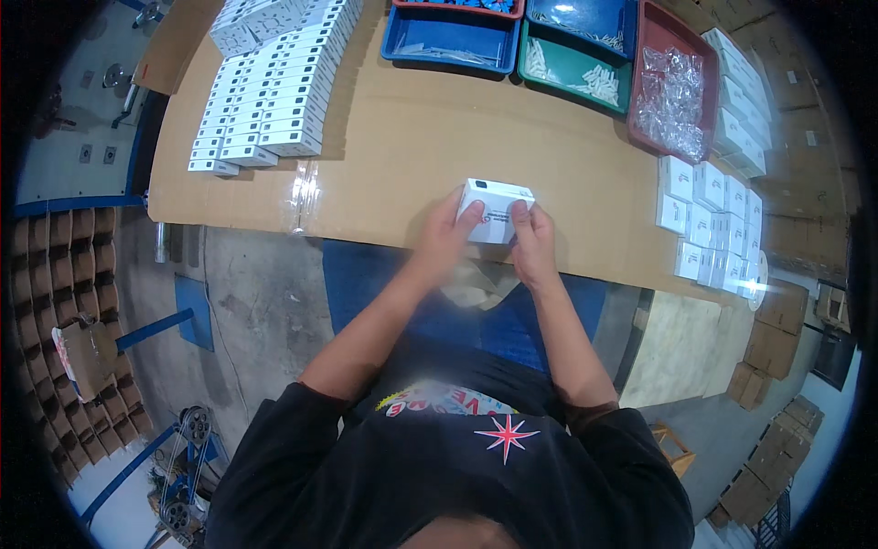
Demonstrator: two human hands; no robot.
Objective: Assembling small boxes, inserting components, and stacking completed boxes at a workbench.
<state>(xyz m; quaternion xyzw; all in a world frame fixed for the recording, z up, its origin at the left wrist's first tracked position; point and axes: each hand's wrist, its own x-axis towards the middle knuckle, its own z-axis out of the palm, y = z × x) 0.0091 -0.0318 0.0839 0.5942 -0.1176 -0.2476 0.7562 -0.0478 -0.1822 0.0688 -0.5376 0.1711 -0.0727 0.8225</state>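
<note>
Between my two hands is a small white cardboard box [494, 197] with dark print, held over the front edge of the table. My left hand [445, 231] grips its left side, the thumb lying on the printed face. On the box's right side my right hand [533, 240] is closed the same way, thumb on the face near the top corner. The fingers behind the box are mostly hidden. The box looks closed, with a small dark square on its upper edge.
Rows of stacked white boxes [283, 101] stand at the far left of the table [402, 137]. More white boxes [704, 215] are piled at the right edge. Along the back are a blue tray [448, 62], a green tray [558, 84] with white pieces, and a red tray [640, 137] with clear plastic bags.
</note>
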